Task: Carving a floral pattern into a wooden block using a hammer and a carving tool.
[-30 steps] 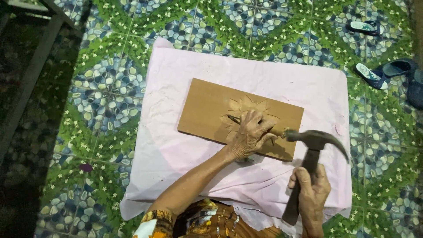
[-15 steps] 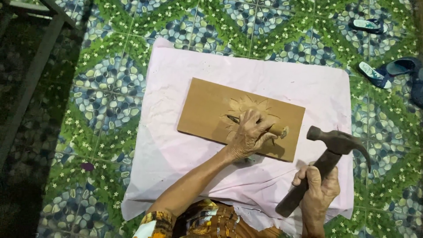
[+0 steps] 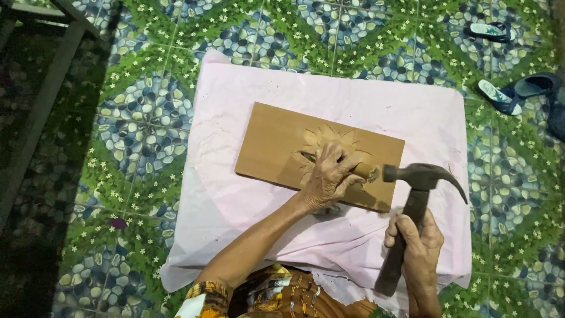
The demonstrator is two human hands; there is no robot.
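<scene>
A brown wooden board (image 3: 276, 147) with a carved sunburst pattern lies on a pale pink cloth (image 3: 235, 100). My left hand (image 3: 326, 179) rests on the board over the carving and grips a chisel with a wooden handle (image 3: 366, 171) that points right. My right hand (image 3: 419, 247) holds the dark handle of a claw hammer (image 3: 421, 176). The hammer's face sits right at the end of the chisel handle.
The cloth is spread on a floor with a green leaf and blue pebble pattern (image 3: 129, 118). Blue sandals (image 3: 500, 97) and another sandal (image 3: 487, 29) lie at the upper right. A wooden frame leg (image 3: 41, 112) runs along the left.
The hammer swung away to the right and down half a second ago, and now its head is back against the chisel handle. My left hand stayed on the board.
</scene>
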